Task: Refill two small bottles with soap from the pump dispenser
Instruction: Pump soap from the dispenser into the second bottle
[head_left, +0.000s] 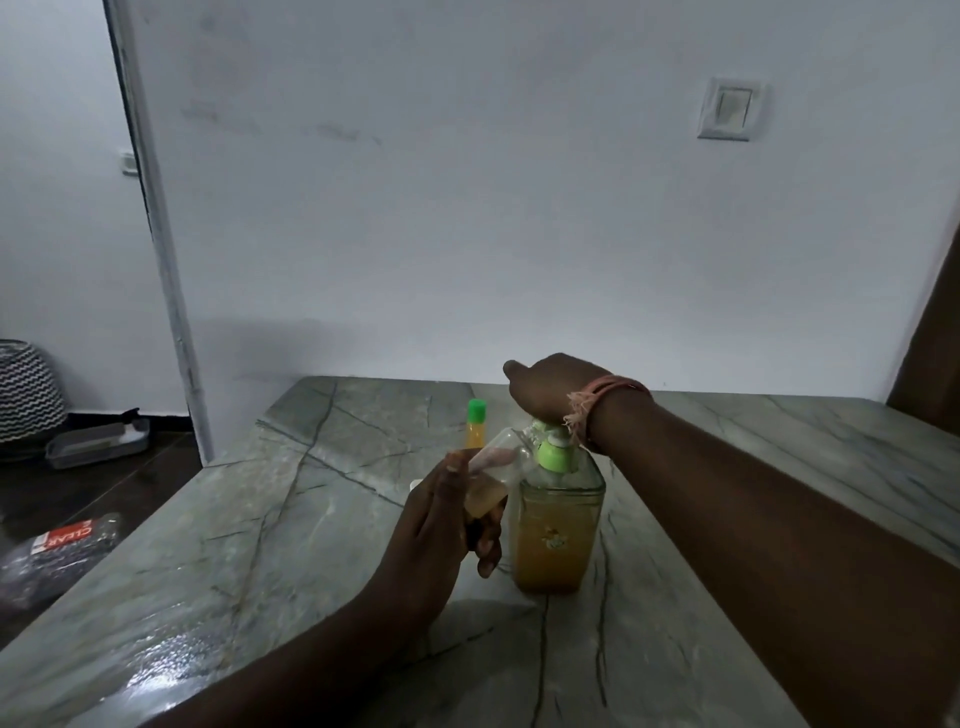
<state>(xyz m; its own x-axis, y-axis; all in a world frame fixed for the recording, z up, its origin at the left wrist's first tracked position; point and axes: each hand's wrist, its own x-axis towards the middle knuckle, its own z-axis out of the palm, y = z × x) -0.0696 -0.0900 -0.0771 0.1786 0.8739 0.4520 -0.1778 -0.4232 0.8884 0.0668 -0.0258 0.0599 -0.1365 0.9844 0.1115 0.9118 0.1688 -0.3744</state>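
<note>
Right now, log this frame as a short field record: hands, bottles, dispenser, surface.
left hand: holds the small clear bottle tilted, its mouth at the spout
right hand: presses down on the pump dispenser
dispenser: stands on the marble counter, holding amber soap
clear bottle: a little amber soap inside
second bottle: green cap on, stands behind
right wrist: thread bracelet

A dark packet (57, 556) on the floor reads "CLEAR".
</note>
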